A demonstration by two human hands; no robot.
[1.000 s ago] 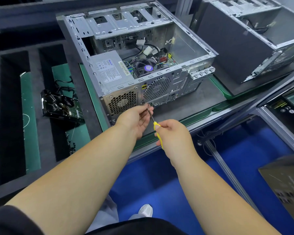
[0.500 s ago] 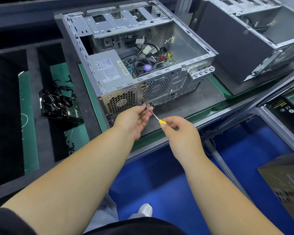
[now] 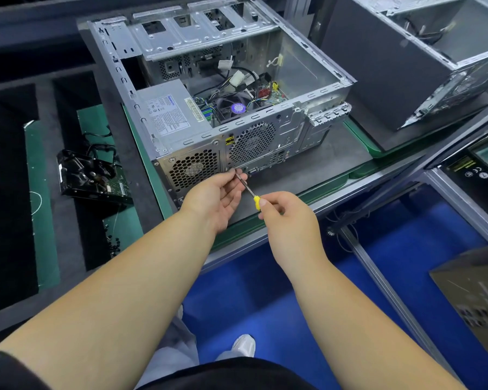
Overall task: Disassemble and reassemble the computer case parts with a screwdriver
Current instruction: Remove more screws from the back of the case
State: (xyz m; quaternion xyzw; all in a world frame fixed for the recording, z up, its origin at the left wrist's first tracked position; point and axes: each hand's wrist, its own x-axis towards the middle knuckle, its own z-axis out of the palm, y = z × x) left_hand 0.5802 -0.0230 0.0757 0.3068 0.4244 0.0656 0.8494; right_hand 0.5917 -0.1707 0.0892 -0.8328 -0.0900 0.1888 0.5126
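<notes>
An open silver computer case [image 3: 316, 88] lies on its side on the bench, its back panel with fan grilles facing me. Inside show the power supply [image 3: 169, 111], a CPU fan and cables. My right hand [image 3: 285, 218] grips the yellow handle of a small screwdriver [image 3: 250, 191]. Its thin shaft slants up and left to the lower edge of the back panel. My left hand [image 3: 214, 198] pinches the shaft near the tip with thumb and fingertips. The tip itself is hidden behind those fingers.
A black removed part on a green board [image 3: 92, 178] lies left of the case, with small dark screws [image 3: 112, 243] scattered nearer me. A second case [image 3: 383, 63] stands at the right. Dark foam slots [image 3: 12, 192] run along the left. Blue floor lies below the bench edge.
My right hand has turned the screwdriver handle from pointing down toward me to slanting right, and has shifted a little right. My left hand stays pinched at the shaft by the panel.
</notes>
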